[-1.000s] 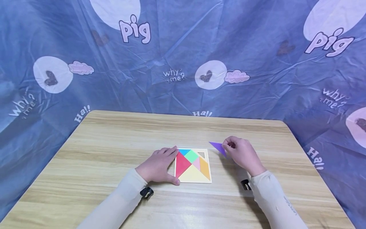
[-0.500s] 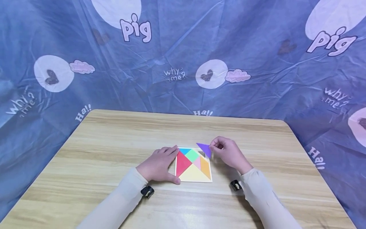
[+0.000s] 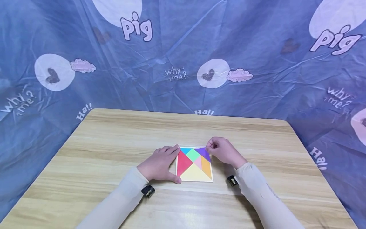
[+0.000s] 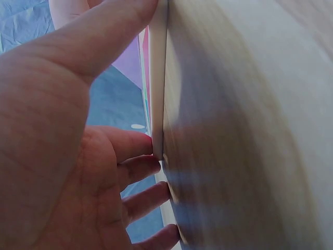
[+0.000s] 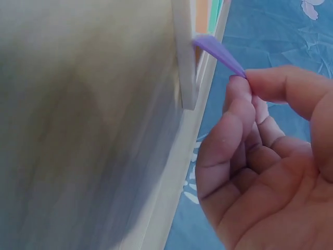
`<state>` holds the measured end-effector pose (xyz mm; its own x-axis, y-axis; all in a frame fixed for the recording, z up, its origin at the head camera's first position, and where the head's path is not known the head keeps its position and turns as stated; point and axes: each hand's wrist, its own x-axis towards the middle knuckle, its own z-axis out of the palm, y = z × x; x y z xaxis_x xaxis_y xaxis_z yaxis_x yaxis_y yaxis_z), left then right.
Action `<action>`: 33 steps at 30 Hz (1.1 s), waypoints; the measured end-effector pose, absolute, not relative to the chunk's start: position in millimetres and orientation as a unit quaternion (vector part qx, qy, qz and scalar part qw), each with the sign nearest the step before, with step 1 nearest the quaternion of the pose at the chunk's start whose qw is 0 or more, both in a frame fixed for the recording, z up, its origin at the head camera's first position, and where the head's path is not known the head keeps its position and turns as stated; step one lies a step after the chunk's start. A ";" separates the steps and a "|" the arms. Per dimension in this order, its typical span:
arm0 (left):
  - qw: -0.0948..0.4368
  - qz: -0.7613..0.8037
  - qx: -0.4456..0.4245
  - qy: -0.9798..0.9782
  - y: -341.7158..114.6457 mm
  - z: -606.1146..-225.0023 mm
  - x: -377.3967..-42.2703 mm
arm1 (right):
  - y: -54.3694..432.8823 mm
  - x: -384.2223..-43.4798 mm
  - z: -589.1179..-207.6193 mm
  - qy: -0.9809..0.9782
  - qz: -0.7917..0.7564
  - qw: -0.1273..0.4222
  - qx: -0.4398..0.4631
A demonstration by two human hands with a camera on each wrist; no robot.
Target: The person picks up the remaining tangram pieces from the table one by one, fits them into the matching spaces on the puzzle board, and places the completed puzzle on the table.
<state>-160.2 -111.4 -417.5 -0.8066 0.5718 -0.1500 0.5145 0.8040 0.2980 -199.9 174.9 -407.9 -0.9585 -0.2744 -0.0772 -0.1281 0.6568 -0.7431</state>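
Observation:
A square tangram board (image 3: 197, 181) with a pale frame lies mid-table. My left hand (image 3: 160, 163) holds its left side, thumb at the near corner and index finger at the far one. Between thumb and index finger, my right hand (image 3: 224, 152) pinches a purple triangle (image 3: 203, 153) by its edge. The right wrist view shows this purple triangle (image 5: 221, 53) tilted, its lower edge at the gap in the board's far right corner. Set in the board are a red triangle (image 3: 183, 163), a cream triangle (image 3: 195, 174), a green square (image 3: 193, 155) and several other pieces.
The wood-grain table (image 3: 114, 136) has rounded far corners. Behind it hangs a blue printed cloth (image 3: 160, 92). A black wrist device (image 3: 148, 191) sits at the left cuff, and another black device (image 3: 232, 180) at the right cuff.
My right hand has carried the purple triangle leftward, from beside the board to over its far right corner, where it now covers the gap. My left hand has stayed at the board's left side.

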 end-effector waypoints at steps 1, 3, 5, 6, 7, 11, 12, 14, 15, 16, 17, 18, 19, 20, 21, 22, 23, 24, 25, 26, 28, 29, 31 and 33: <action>0.116 0.121 0.288 0.943 -111.3 -417.7 -160.1 | 174.0 -200.6 -407.9 0.906 -0.397 0.095 -0.114; 0.115 0.121 0.289 0.943 -111.1 -417.9 -159.7 | 172.4 -202.2 -408.1 0.907 -0.393 0.100 -0.113; 0.114 0.121 0.290 0.942 -111.1 -418.0 -159.3 | 171.3 -203.8 -408.6 0.909 -0.389 0.099 -0.113; 0.113 0.121 0.291 0.942 -111.0 -418.0 -159.1 | 171.1 -204.7 -408.9 0.910 -0.387 0.099 -0.112; 0.113 0.121 0.291 0.942 -110.9 -417.9 -158.9 | 171.1 -205.4 -409.0 0.911 -0.384 0.099 -0.113; 0.111 0.120 0.292 0.942 -110.8 -418.0 -158.3 | 171.3 -207.5 -409.6 0.911 -0.383 0.107 -0.105; 0.110 0.119 0.292 0.942 -110.9 -418.3 -158.2 | 171.4 -207.8 -409.8 0.912 -0.382 0.109 -0.104; 0.109 0.119 0.292 0.943 -111.1 -419.1 -158.1 | 171.4 -208.1 -410.5 0.912 -0.381 0.112 -0.099; 0.109 0.119 0.292 0.943 -111.2 -419.3 -158.0 | 171.5 -208.2 -411.1 0.914 -0.378 0.112 -0.098; 0.108 0.119 0.292 0.943 -111.3 -419.5 -157.9 | 171.5 -208.3 -411.8 0.916 -0.374 0.111 -0.096; 0.108 0.119 0.293 0.943 -111.3 -419.8 -157.8 | 171.5 -208.5 -412.6 0.918 -0.369 0.109 -0.095; 0.107 0.119 0.293 0.943 -111.4 -420.0 -157.7 | 171.4 -208.5 -413.4 0.920 -0.364 0.109 -0.093; 0.106 0.120 0.293 0.943 -111.4 -420.1 -157.6 | 171.2 -208.5 -414.2 0.922 -0.360 0.110 -0.090; 0.106 0.120 0.293 0.943 -111.3 -420.3 -157.5 | 171.0 -208.4 -415.0 0.924 -0.356 0.110 -0.088; 0.106 0.119 0.293 0.943 -111.2 -420.4 -157.5 | 170.8 -208.3 -415.9 0.925 -0.352 0.111 -0.087; 0.106 0.120 0.293 0.943 -111.1 -420.7 -157.5 | 170.5 -208.2 -416.6 0.926 -0.350 0.112 -0.085; 0.106 0.120 0.292 0.943 -110.9 -420.9 -157.5 | 170.2 -208.1 -417.1 0.927 -0.347 0.112 -0.085; 0.107 0.120 0.292 0.943 -110.8 -421.0 -157.5 | 170.0 -208.0 -417.6 0.928 -0.344 0.112 -0.086; 0.107 0.120 0.291 0.943 -110.6 -421.3 -157.5 | 169.7 -207.9 -417.9 0.930 -0.341 0.111 -0.087; 0.107 0.120 0.291 0.943 -110.4 -421.6 -157.6 | 169.4 -207.6 -418.0 0.931 -0.337 0.109 -0.090; 0.107 0.120 0.290 0.943 -110.0 -421.9 -157.6 | 168.8 -207.2 -418.2 0.935 -0.324 0.105 -0.096; 0.106 0.121 0.290 0.943 -109.9 -422.2 -157.7 | 168.6 -206.9 -418.3 0.937 -0.318 0.104 -0.098; 0.106 0.121 0.290 0.943 -109.6 -422.7 -157.7 | 168.3 -206.2 -418.7 0.940 -0.308 0.102 -0.102; 0.106 0.122 0.291 0.943 -109.4 -423.1 -157.7 | 168.4 -205.2 -419.1 0.943 -0.299 0.097 -0.108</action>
<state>-157.7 -109.4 -423.1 -0.8085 0.5742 -0.1293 0.5225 0.8013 0.2913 -205.2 168.4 -419.1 -0.9577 -0.2624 -0.1177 -0.1464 0.7972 -0.5857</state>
